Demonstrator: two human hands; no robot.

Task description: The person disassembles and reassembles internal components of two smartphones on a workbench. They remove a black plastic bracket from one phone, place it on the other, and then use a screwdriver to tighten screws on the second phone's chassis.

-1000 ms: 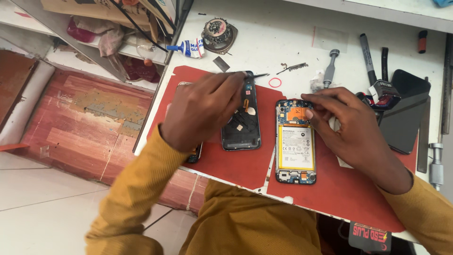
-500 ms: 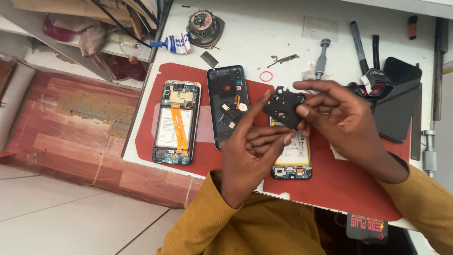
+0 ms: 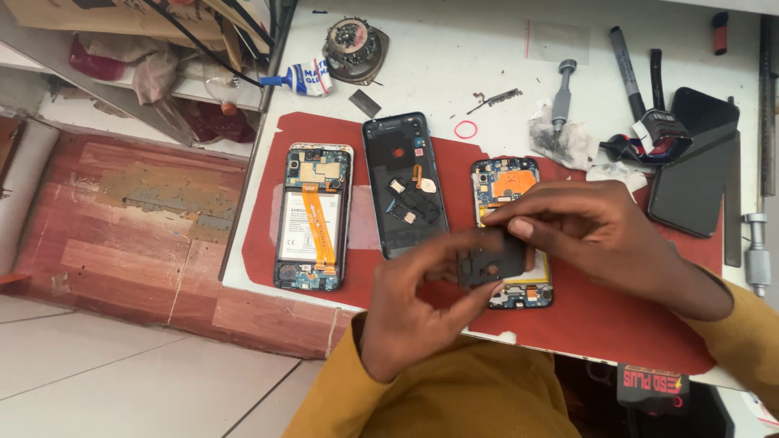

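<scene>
Both hands hold a small black plastic cover plate (image 3: 492,259) above the red mat (image 3: 617,316). My left hand (image 3: 414,308) pinches its lower edge and my right hand (image 3: 600,235) grips its top and right side. Under them lies an opened phone (image 3: 507,188) with an orange part and a battery, mostly hidden. A dark back cover (image 3: 403,182) lies in the middle of the mat. Another opened phone (image 3: 312,217) with an orange ribbon cable lies at the left.
On the white table (image 3: 454,73) are a glue tube (image 3: 304,79), a round tool holder (image 3: 355,39), a red ring (image 3: 465,129), a screwdriver (image 3: 561,93), markers (image 3: 626,69), a dark phone (image 3: 696,162) and crumpled tissue (image 3: 560,142). The table's left edge drops to a red wooden floor panel.
My left hand left the middle back cover and joined my right at the black plate, uncovering the left phone. The plate was lifted off the right phone, then lowered closer over it.
</scene>
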